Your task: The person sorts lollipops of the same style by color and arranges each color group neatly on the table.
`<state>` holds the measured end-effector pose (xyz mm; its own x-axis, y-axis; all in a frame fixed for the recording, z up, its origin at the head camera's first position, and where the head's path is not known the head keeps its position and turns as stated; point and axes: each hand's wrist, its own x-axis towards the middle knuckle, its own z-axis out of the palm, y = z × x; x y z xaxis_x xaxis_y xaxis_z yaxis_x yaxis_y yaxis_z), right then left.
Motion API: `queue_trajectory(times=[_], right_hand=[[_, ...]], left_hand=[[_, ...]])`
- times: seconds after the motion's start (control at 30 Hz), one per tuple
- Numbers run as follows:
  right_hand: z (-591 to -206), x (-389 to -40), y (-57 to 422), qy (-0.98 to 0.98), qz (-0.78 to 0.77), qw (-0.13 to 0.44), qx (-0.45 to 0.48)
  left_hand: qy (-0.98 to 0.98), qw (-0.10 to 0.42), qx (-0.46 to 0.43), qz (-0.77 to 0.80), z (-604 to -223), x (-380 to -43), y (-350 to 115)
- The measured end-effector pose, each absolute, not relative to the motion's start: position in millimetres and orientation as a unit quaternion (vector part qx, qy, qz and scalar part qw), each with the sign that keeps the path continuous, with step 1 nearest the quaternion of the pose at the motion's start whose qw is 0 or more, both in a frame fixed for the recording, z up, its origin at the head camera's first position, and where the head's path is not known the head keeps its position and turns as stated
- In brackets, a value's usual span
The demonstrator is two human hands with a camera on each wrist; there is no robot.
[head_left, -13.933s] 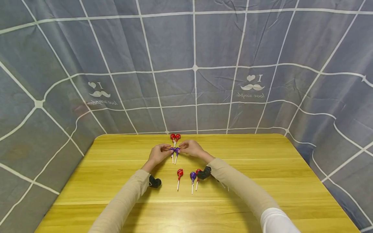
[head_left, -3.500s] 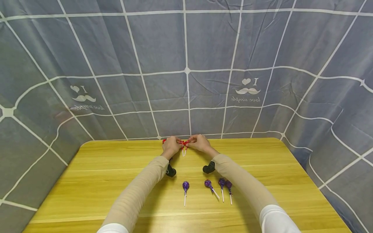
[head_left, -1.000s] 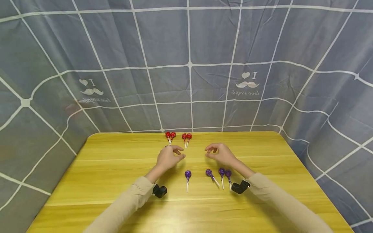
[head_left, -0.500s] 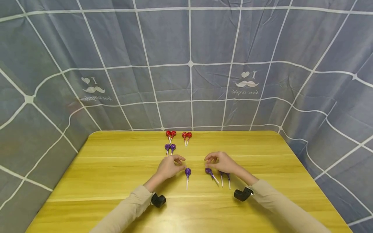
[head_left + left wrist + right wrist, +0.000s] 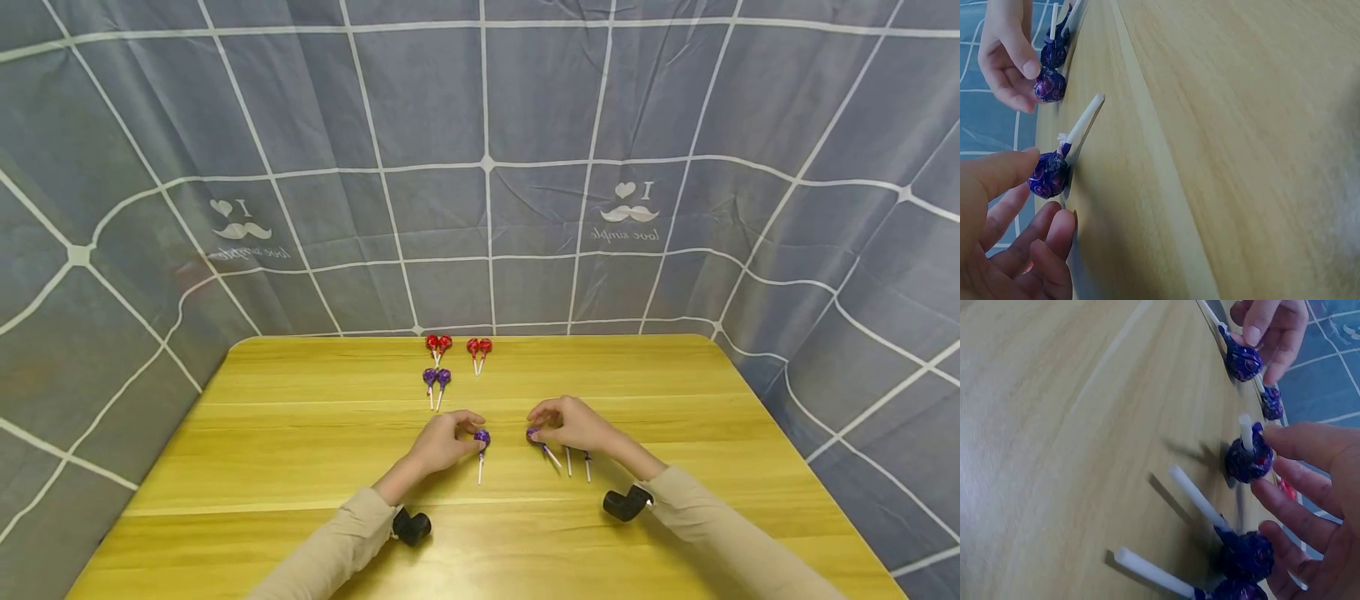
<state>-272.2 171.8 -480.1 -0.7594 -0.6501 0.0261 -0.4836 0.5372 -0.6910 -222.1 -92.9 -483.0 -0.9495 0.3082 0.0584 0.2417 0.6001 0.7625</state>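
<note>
Contact gained: left grip (image 5: 444, 440) had just narrowed to head width round one purple lollipop (image 5: 1049, 176), right grip (image 5: 576, 423) likewise round a second purple lollipop (image 5: 1249, 461), presumably for pairing.

One lollipop (image 5: 482, 437) at near left has a purple wrapper (image 5: 1049, 176) with pinkish markings; the three lollipops (image 5: 1249, 459) at near right are purple too. Farther left lies a purple pair (image 5: 444, 377), and beyond it a red pair (image 5: 432, 342); another red pair (image 5: 486, 345) shows to the right. The sticks (image 5: 1200, 497) are all white. The table (image 5: 300, 467) is yellow with streaky wood grain, the far curtain (image 5: 438, 212) blue-grey with white grid lines (image 5: 488, 162), hearts (image 5: 625, 191), moustaches (image 5: 629, 214) and lettering (image 5: 629, 235). Both sleeves (image 5: 341, 537) are plain beige, and the cameras (image 5: 412, 527) on both wrists are black.
</note>
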Motion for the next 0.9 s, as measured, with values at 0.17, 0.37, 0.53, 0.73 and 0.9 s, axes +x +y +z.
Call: queue_trajectory(times=[0.17, 0.37, 0.53, 0.73, 0.9], right_hand=[[-483.4, -275.9, 174.9, 0.865, -0.35, 0.125, -0.338], [-483.5, -275.7, 174.6, 0.863, -0.352, 0.139, -0.335], [-482.8, -274.3, 173.3, 0.863, -0.349, 0.148, -0.334], [-482.3, -273.4, 170.2, 0.87, -0.337, 0.144, -0.33], [-482.6, -273.2, 168.4, 0.875, -0.331, 0.142, -0.324]], left_hand=[[0.895, 0.038, 0.154, 0.417, -485.8, -223.4, -93.4], [0.899, 0.034, 0.155, 0.409, -487.1, -222.3, -92.3], [0.905, 0.024, 0.152, 0.396, -487.9, -220.1, -91.7], [0.909, 0.019, 0.138, 0.393, -489.2, -219.3, -89.9], [0.911, 0.017, 0.134, 0.39, -490.1, -218.3, -88.7]])
